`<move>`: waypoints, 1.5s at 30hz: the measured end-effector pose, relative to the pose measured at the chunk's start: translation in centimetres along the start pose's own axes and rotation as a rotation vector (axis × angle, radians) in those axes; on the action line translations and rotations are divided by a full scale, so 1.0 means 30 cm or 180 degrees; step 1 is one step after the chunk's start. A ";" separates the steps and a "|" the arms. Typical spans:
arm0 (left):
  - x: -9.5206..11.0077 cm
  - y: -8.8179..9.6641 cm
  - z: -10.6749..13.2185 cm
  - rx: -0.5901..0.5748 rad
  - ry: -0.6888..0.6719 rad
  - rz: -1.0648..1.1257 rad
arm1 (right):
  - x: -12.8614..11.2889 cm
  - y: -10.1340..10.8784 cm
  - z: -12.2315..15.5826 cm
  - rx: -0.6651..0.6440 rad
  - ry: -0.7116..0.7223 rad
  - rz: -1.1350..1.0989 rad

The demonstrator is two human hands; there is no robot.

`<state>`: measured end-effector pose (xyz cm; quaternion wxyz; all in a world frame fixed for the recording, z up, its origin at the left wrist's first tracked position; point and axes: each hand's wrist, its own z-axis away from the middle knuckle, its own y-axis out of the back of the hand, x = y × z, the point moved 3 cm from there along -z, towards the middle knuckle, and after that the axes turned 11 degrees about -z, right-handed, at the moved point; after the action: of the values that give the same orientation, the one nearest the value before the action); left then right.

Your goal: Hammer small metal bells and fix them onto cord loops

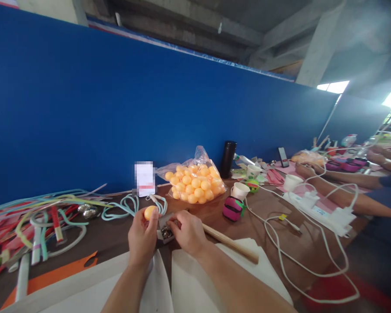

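My left hand (pixel 142 237) is closed round a small orange ball (pixel 149 212), held at the fingertips just above the table. My right hand (pixel 186 231) is beside it, fingers curled and pinched over a small open box (pixel 165 233) of dark metal bits; what the fingers grip is hidden. A long wooden stick (pixel 230 242) runs out to the right from under my right hand. Behind both hands stands a clear plastic bag (pixel 195 182) full of several orange balls.
White sheets (pixel 195 282) lie under my forearms. Coloured straps and cords (pixel 42 217) crowd the left. Right of the bag are a pink case (pixel 232 208), paper cups (pixel 240 190), a black flask (pixel 228 158), a power strip with white cables (pixel 316 208), and other people's arms (pixel 345 198).
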<state>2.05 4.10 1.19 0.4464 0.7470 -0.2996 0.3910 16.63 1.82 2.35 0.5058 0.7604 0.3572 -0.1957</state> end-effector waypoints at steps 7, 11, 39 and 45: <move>-0.015 -0.003 -0.002 0.0079 0.0022 0.0059 | 0.043 0.004 -0.012 0.0462 -0.0862 -0.2165; -0.006 0.001 0.006 0.0165 0.0085 0.0371 | 0.055 0.001 -0.049 0.0527 -0.1636 -0.3609; -0.016 -0.016 -0.030 -0.1145 0.0626 0.3522 | -0.007 -0.078 -0.108 -0.0022 -0.0758 -0.3827; 0.000 -0.006 -0.008 -0.1600 0.0646 0.3849 | -0.057 -0.062 -0.089 -0.0187 -0.0716 -0.4004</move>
<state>2.10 4.40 1.19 0.3350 0.2798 -0.7047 0.5593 13.96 4.09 3.42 0.3493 0.3661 0.6852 -0.5239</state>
